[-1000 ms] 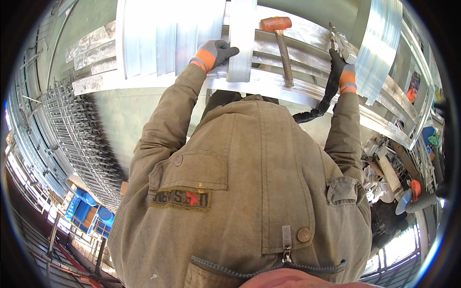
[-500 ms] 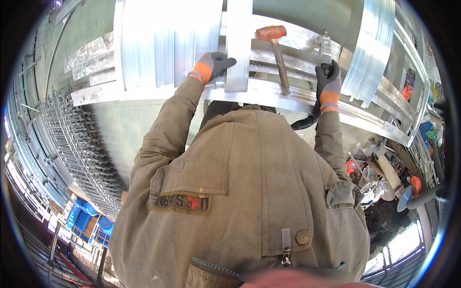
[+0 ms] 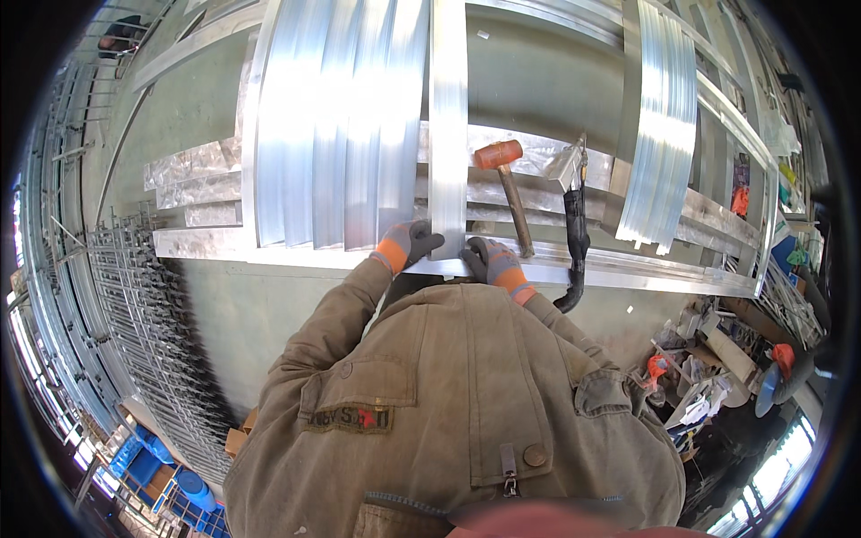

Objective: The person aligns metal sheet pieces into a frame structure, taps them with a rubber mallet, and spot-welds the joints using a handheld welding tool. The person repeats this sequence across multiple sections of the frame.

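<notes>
My gloved left hand (image 3: 413, 245) and gloved right hand (image 3: 492, 263) are at the near end of a narrow bright metal channel (image 3: 448, 134), one on each side. Fingers of both hands close on its edges, just above the long front rail (image 3: 341, 260) of a metal frame. To the right lies a mallet with an orange head (image 3: 499, 155), its handle pointing toward me. Farther right, a black-handled tool that looks like a welding torch (image 3: 576, 224) rests across the frame, beside a small shiny metal piece (image 3: 565, 167).
Wide ribbed metal panels (image 3: 345, 125) cover the frame's left part, with another ribbed stack (image 3: 659, 134) at the right. Rows of thin metal bars (image 3: 157, 332) stand at left. Cluttered scraps (image 3: 708, 377) and an orange item (image 3: 657, 366) sit at lower right.
My right hand has let go of the black-handled tool and moved left to the channel's end. The left hand stays at the channel. The view has shifted, showing more of the frame's far side.
</notes>
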Action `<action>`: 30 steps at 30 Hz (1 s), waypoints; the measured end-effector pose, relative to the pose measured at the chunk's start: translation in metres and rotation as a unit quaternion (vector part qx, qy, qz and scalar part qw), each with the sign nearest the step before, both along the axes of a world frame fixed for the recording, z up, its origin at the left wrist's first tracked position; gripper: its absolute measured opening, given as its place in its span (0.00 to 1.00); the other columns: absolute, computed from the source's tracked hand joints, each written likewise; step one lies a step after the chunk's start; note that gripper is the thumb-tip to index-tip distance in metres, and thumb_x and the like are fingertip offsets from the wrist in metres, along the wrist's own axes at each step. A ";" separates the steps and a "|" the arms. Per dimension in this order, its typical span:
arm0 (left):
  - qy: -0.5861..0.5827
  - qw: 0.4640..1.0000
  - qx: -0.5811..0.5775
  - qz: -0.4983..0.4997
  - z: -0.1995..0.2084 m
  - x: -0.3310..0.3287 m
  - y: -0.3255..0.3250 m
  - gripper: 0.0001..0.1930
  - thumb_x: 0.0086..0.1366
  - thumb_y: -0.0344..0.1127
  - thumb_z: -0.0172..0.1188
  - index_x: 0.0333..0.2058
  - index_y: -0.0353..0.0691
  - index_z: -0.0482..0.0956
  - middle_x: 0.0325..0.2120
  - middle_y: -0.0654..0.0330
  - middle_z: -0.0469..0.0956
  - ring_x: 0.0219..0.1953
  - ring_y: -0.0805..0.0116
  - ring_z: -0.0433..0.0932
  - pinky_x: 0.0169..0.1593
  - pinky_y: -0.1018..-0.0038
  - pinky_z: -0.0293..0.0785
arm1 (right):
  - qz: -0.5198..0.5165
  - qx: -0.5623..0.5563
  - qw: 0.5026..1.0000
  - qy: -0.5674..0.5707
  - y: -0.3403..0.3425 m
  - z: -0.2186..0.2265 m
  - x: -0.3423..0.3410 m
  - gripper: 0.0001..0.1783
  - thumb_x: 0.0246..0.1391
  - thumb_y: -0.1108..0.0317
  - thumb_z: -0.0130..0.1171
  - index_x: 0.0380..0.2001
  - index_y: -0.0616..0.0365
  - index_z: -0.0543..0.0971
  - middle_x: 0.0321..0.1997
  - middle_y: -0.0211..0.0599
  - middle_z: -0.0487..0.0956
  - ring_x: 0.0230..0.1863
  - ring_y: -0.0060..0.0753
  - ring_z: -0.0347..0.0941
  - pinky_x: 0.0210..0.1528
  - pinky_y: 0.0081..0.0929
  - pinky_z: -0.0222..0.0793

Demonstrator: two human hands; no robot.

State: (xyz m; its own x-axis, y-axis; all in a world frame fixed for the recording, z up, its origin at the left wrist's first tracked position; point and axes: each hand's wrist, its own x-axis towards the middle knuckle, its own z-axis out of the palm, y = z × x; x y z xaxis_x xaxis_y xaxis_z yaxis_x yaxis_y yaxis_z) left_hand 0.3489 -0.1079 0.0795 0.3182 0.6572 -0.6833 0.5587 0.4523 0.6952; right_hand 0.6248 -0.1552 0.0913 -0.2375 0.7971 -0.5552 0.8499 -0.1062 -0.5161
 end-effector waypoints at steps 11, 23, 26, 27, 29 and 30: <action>0.006 0.987 0.063 0.147 -0.001 0.002 -0.029 0.26 0.71 0.58 0.70 0.39 0.35 0.83 0.27 0.50 0.82 0.31 0.59 0.79 0.40 0.60 0.77 | -0.038 -0.065 0.994 0.078 0.008 -0.001 -0.031 0.26 0.75 0.43 0.58 0.53 0.53 0.88 0.53 0.51 0.89 0.57 0.63 0.83 0.60 0.53 0.76; 0.082 0.982 0.039 0.163 0.007 0.007 -0.026 0.25 0.70 0.55 0.72 0.48 0.35 0.85 0.34 0.47 0.86 0.37 0.53 0.84 0.43 0.57 0.79 | -0.039 -0.046 0.994 0.091 0.011 -0.011 -0.038 0.27 0.74 0.42 0.60 0.51 0.56 0.87 0.54 0.53 0.88 0.57 0.65 0.82 0.60 0.55 0.76; 0.066 0.984 0.031 0.165 0.001 0.005 -0.024 0.25 0.69 0.55 0.74 0.48 0.36 0.85 0.34 0.47 0.87 0.36 0.53 0.83 0.44 0.57 0.80 | -0.045 -0.046 0.994 0.094 0.009 -0.015 -0.036 0.27 0.74 0.42 0.60 0.55 0.55 0.87 0.56 0.55 0.88 0.59 0.66 0.82 0.61 0.55 0.76; 0.072 0.986 0.063 0.139 -0.002 0.002 -0.022 0.25 0.69 0.55 0.75 0.48 0.37 0.86 0.34 0.47 0.87 0.35 0.54 0.83 0.44 0.58 0.80 | -0.051 -0.043 0.993 0.093 0.008 -0.019 -0.036 0.28 0.74 0.42 0.60 0.56 0.55 0.87 0.56 0.55 0.88 0.60 0.66 0.82 0.62 0.54 0.77; 0.090 0.988 0.085 0.087 -0.007 -0.005 -0.016 0.25 0.68 0.56 0.76 0.45 0.38 0.87 0.33 0.47 0.87 0.34 0.55 0.84 0.44 0.58 0.81 | -0.078 -0.029 0.991 0.107 0.002 -0.025 -0.035 0.29 0.73 0.41 0.61 0.60 0.52 0.87 0.57 0.55 0.88 0.61 0.66 0.82 0.63 0.53 0.77; 0.046 0.994 0.011 0.103 -0.011 -0.007 -0.008 0.24 0.69 0.57 0.75 0.45 0.38 0.88 0.33 0.46 0.88 0.35 0.54 0.85 0.44 0.58 0.82 | -0.076 -0.042 0.989 0.122 0.002 -0.030 -0.035 0.29 0.73 0.40 0.61 0.61 0.51 0.87 0.58 0.55 0.88 0.62 0.66 0.82 0.64 0.53 0.77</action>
State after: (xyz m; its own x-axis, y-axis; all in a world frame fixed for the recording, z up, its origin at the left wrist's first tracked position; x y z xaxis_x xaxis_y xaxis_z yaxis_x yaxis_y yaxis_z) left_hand 0.3415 -0.1159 0.0685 0.1129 0.7175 -0.6873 0.5174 0.5481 0.6572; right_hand 0.5902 -0.1528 0.0608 -0.2536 0.7875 -0.5617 0.6715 -0.2745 -0.6882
